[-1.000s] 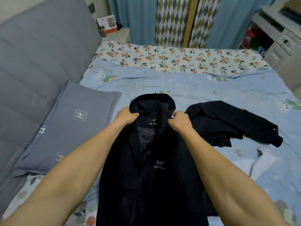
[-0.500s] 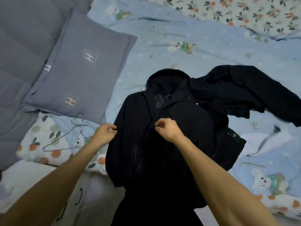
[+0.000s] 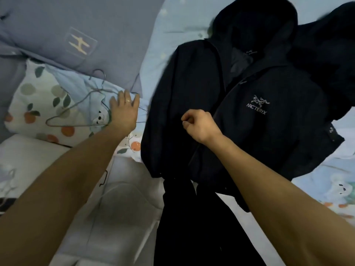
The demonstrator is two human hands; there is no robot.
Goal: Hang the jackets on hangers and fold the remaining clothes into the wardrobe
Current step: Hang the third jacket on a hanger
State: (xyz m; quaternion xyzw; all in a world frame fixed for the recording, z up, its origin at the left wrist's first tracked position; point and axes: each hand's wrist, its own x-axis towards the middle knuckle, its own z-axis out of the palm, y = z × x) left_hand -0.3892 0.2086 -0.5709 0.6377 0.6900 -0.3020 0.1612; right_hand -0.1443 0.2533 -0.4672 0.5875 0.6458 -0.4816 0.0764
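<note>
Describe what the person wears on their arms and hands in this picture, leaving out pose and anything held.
Both forearms are bare, with no sleeves, watch or bracelet in view. The left hand wears a thin, plain, light-coloured ring on one finger. The right hand shows no ring or glove on the parts visible. Neither hand carries any other marking or covering that can be seen.

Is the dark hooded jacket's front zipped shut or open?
Open at the top: the jacket lies spread on the bed, its front edges parted below the hood, showing the lining. Lower down, cannot tell.
</note>
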